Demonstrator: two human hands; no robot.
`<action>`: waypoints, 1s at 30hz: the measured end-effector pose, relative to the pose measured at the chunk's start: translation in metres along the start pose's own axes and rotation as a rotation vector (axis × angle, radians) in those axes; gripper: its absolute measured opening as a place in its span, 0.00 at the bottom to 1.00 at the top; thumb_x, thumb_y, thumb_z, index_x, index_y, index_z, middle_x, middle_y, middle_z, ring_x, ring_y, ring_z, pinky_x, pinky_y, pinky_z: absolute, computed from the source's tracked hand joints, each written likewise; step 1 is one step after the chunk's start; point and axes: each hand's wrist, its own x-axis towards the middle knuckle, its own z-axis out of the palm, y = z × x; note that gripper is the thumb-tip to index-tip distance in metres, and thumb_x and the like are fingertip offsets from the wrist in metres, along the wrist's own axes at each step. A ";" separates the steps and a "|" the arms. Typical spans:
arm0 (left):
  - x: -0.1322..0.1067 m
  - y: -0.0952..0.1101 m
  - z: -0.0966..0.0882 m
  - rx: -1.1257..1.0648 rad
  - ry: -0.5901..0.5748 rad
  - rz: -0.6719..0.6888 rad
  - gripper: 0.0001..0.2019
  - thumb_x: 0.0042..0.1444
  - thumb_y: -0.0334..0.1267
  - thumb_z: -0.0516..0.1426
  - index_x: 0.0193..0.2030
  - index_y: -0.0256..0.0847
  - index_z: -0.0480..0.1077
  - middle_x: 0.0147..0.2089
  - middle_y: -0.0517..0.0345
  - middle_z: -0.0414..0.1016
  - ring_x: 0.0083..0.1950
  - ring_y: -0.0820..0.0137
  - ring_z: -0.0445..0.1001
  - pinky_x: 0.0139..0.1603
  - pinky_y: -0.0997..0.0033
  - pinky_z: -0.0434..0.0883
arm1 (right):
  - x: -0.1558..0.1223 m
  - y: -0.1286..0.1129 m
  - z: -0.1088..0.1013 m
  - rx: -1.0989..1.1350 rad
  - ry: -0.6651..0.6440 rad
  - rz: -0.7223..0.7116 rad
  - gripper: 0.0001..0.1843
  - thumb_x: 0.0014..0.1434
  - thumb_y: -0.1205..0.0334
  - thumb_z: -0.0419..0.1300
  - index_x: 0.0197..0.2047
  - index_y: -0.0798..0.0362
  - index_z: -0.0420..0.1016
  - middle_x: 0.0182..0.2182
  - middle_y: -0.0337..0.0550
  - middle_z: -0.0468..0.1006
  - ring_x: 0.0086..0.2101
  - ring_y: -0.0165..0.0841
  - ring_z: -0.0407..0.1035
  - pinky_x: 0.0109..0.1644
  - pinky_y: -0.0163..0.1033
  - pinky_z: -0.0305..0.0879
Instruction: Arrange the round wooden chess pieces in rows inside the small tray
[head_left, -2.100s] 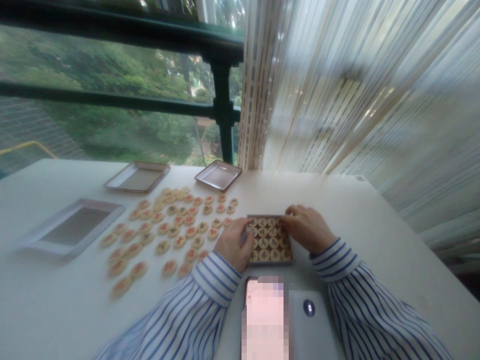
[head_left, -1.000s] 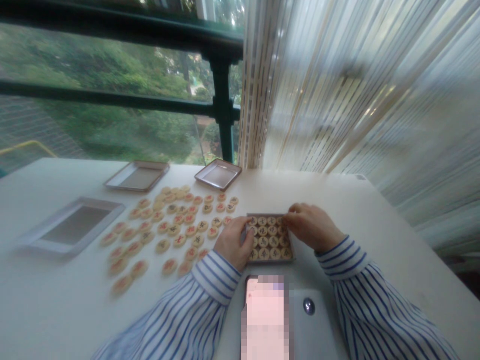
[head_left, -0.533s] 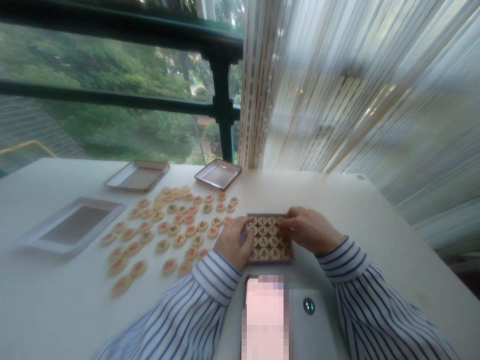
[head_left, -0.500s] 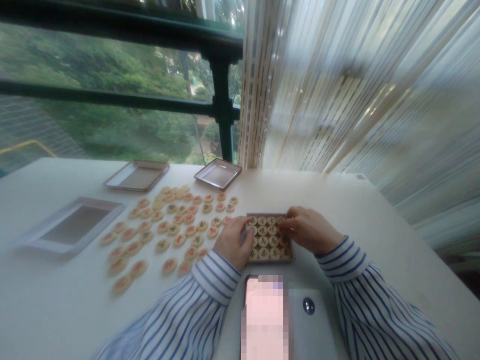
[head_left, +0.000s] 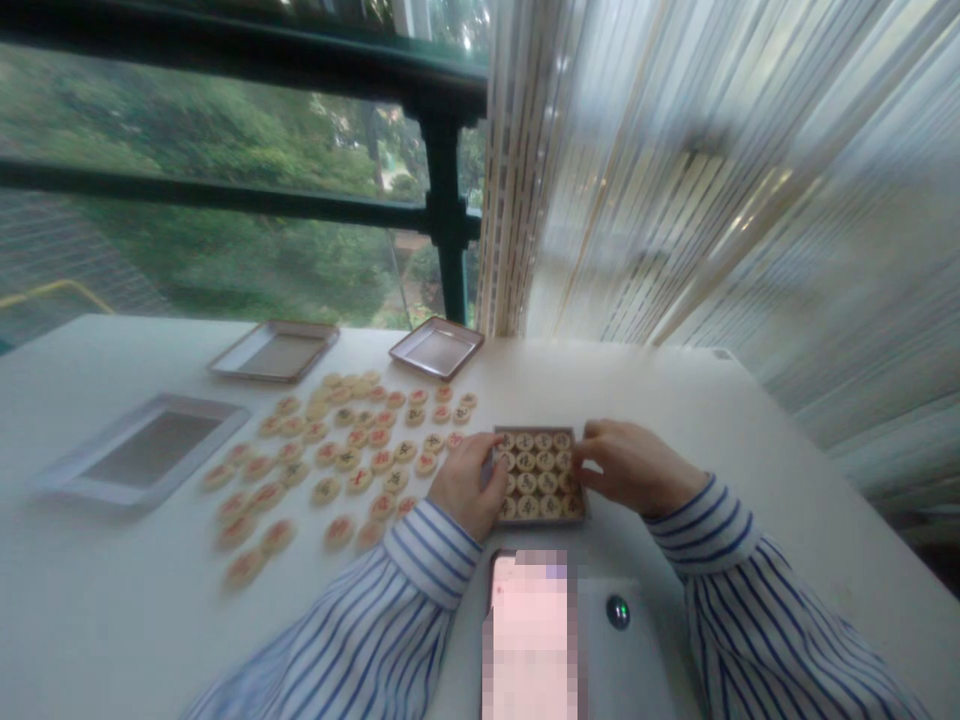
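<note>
A small shallow tray (head_left: 541, 522) sits on the table in front of me, packed with rows of round xiangqi pieces (head_left: 527, 483) bearing black characters. My left hand (head_left: 466, 488) grips its left side, thumb over the near part of the edge and fingers toward the far left corner. At the tray's right rim is my right hand (head_left: 637, 465), its fingers curved and a gap showing between thumb and forefinger. No piece can be seen in it. Many loose xiangqi pieces (head_left: 358, 481), red and black, lie scattered to the left.
Two trays (head_left: 276, 380) (head_left: 437, 375) stand along the table's far side, and a larger pale tray (head_left: 67, 485) lies at left. Near me are a phone (head_left: 501, 580) with a blurred screen and a white device (head_left: 637, 660). A railing and string curtain border the table.
My right hand has drawn back to the right, from over the top right pieces to the tray's rim. My left hand stays at the left side. The loose pieces have not moved.
</note>
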 end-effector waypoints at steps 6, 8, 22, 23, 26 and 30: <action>0.001 0.000 0.000 -0.001 -0.008 -0.006 0.12 0.53 0.35 0.51 0.43 0.34 0.68 0.42 0.48 0.73 0.45 0.63 0.71 0.45 0.62 0.70 | -0.001 -0.003 0.000 0.014 -0.030 -0.019 0.12 0.56 0.55 0.53 0.37 0.47 0.76 0.35 0.44 0.73 0.34 0.34 0.67 0.36 0.36 0.57; 0.001 0.000 0.000 0.001 -0.015 -0.006 0.12 0.53 0.35 0.51 0.43 0.34 0.68 0.42 0.48 0.73 0.45 0.63 0.71 0.45 0.62 0.70 | 0.000 -0.004 0.001 0.028 -0.030 -0.022 0.12 0.55 0.56 0.53 0.37 0.46 0.76 0.35 0.43 0.73 0.35 0.34 0.67 0.36 0.36 0.57; 0.000 0.000 0.000 0.003 -0.014 0.003 0.13 0.53 0.35 0.50 0.44 0.34 0.68 0.42 0.48 0.73 0.46 0.63 0.70 0.47 0.61 0.70 | 0.000 -0.008 0.001 0.008 -0.052 -0.001 0.12 0.55 0.56 0.53 0.37 0.47 0.76 0.36 0.45 0.73 0.36 0.35 0.66 0.38 0.37 0.56; 0.000 0.000 0.000 0.001 -0.012 0.006 0.13 0.53 0.35 0.51 0.44 0.34 0.68 0.42 0.48 0.73 0.46 0.63 0.70 0.47 0.61 0.70 | 0.000 -0.008 0.001 0.008 -0.054 0.001 0.12 0.55 0.56 0.53 0.37 0.47 0.76 0.36 0.45 0.73 0.36 0.35 0.66 0.38 0.37 0.56; 0.001 0.000 0.000 -0.003 -0.011 0.008 0.12 0.53 0.35 0.51 0.43 0.34 0.68 0.42 0.48 0.73 0.46 0.63 0.70 0.46 0.61 0.70 | 0.000 -0.009 0.000 0.006 -0.060 0.005 0.12 0.55 0.56 0.53 0.37 0.47 0.76 0.37 0.45 0.73 0.36 0.35 0.66 0.38 0.37 0.56; 0.000 0.000 0.000 0.002 -0.015 0.005 0.12 0.53 0.35 0.51 0.43 0.35 0.68 0.43 0.48 0.73 0.46 0.63 0.71 0.47 0.61 0.70 | 0.000 -0.009 0.000 -0.001 -0.050 -0.003 0.13 0.55 0.56 0.52 0.37 0.49 0.76 0.36 0.45 0.73 0.36 0.35 0.67 0.38 0.37 0.56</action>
